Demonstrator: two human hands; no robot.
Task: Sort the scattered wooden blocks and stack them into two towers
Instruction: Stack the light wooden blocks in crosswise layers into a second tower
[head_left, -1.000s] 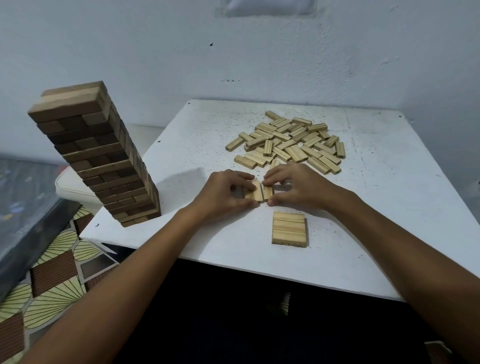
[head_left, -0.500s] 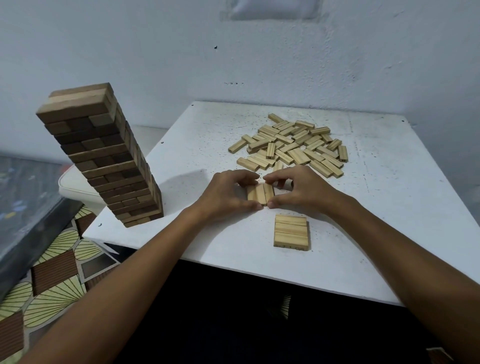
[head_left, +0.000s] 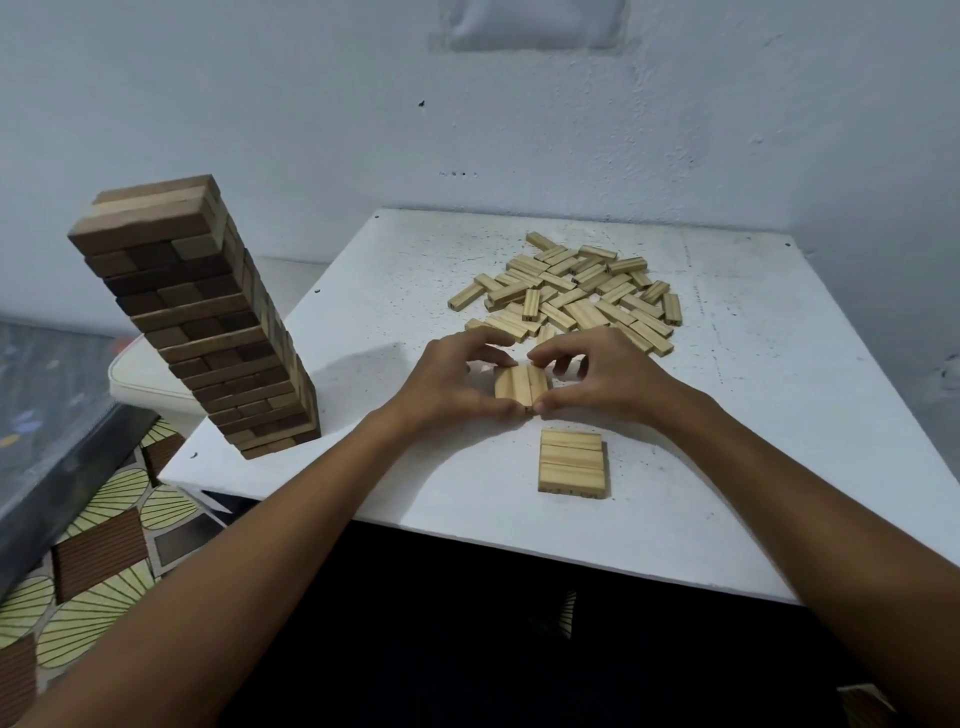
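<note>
Both hands pinch one small row of three pale blocks on the white table: left hand w/ thumb at the near end & fingers curled over the far-left edge, right hand mirrored on the other side, thumb tips nearly meeting at the row's near end. Blocks lie flat, side by side, long axes running away from the camera.

Vs 1 s ago: then the pieces betw. the fingers were still tilted & uneven; 0.5 s ago nearly squared; now flush, sides touching. Hands barely shifted otherwise.

Just nearer the table's front edge, apart from the hands, sits a finished layer of three pale blocks laid crosswise; looks like more than one layer but can't tell how many. Unchanged since earlier.

Beyond the hands, a loose pile of pale blocks spreads over the far-middle of the table, same layout as before.

At the table's left front corner stands the tall tower of dark blocks, top layers lighter brown. Untouched.

Patterned floor shows lower left.
</note>
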